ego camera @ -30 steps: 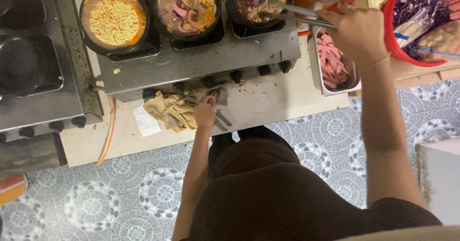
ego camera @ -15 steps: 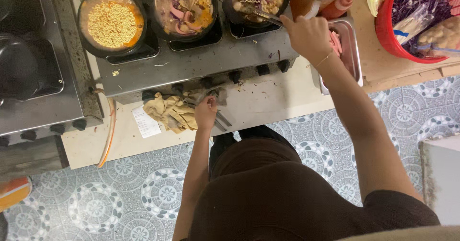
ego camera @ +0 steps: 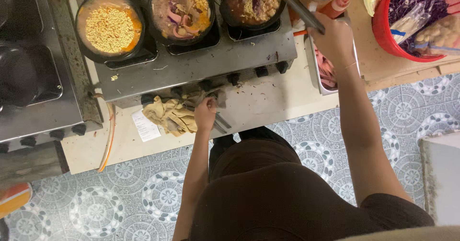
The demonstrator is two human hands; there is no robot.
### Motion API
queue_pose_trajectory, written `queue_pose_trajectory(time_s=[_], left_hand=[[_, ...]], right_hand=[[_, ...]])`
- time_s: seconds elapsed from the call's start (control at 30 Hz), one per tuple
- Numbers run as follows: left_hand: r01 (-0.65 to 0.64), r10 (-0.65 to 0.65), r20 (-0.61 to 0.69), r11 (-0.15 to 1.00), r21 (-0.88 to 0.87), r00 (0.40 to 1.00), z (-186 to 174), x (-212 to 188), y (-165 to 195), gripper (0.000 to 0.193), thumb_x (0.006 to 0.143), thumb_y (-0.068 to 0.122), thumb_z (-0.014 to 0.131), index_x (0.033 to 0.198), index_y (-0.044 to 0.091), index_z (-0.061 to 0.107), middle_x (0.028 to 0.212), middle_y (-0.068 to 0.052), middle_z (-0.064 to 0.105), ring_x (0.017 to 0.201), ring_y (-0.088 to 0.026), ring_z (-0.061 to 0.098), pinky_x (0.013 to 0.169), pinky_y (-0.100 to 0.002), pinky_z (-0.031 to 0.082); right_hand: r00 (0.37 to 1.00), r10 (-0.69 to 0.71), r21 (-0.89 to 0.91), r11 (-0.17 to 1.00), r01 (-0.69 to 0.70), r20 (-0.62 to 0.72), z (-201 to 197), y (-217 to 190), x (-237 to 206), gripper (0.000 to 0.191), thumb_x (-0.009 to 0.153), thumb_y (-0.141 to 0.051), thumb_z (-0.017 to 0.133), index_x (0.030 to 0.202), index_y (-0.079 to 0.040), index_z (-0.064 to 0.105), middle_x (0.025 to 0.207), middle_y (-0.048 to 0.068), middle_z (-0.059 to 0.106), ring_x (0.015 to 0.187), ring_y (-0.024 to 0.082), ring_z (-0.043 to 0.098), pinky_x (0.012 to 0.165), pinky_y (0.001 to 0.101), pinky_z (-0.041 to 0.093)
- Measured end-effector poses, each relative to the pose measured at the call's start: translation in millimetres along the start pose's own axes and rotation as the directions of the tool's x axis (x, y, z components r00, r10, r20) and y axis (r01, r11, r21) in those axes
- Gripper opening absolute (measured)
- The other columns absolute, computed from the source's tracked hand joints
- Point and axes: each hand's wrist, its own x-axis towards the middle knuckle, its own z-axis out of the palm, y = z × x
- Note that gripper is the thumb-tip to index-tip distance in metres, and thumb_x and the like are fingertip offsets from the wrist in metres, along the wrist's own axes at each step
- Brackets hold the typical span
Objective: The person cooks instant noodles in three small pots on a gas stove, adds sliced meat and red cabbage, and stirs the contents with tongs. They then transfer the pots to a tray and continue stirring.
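Tongs [ego camera: 299,7] are being gripped in the right hand [ego camera: 335,37], angled toward the pots; the left hand [ego camera: 205,114], fingers curled, is being rested on a cloth [ego camera: 170,115] for steadiness.

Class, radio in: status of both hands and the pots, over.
Right hand grips tongs beside right-most pot. Left hand rests by cloth at counter edge. Nothing in the way.

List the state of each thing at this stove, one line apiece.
Left pot: full of broth, noodle block uncovered.
Middle pot: filled with noodles and meat.
Right pot: filled, tongs above it.
Tongs: held in right hand.
Left hand: resting on the counter by the crumpled cloth.
Metal tray: holds sliced meat.
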Motion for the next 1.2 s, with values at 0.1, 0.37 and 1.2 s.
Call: queue_pose_trajectory(time_s=[0.1,0.37,1.2], left_hand=[[0.014,-0.014,0.016,1.000,0.023,1.000,1,1,1,0.028,0.097,0.029,0.062,0.115,0.011,0.074,0.104,-0.012,0.077,0.092,-0.030,0.074,0.080,-0.040,0.057],[-0.028,0.028,-0.029,1.000,0.014,0.999,4,-1,0,0.027,0.098,0.031,0.062,0.112,0.012,0.075,0.100,-0.012,0.077,0.088,-0.030,0.074,0.078,-0.041,0.057],[-0.042,0.044,-0.101,0.999,0.029,0.994,19,-6,-6,0.027,0.098,0.030,0.061,0.113,0.011,0.074,0.102,-0.013,0.076,0.091,-0.033,0.072,0.079,-0.043,0.056]], right_hand=[[0.991,0.095,0.016,0.995,-0.097,0.099,-4,-3,4,0.037,0.098,-0.027,0.071,0.134,-0.022,0.072,0.083,0.017,0.071,0.077,0.037,0.069,0.071,0.0486,0.054],[0.972,0.024,-0.149,0.989,0.012,0.235,15,-22,7,0.041,0.093,-0.030,0.070,0.132,-0.021,0.071,0.087,0.020,0.072,0.078,0.042,0.069,0.068,0.0543,0.055],[0.963,0.006,-0.212,0.976,0.053,0.268,34,-43,17,0.036,0.089,-0.032,0.071,0.124,-0.020,0.072,0.082,0.023,0.070,0.076,0.045,0.069,0.066,0.0571,0.054]])
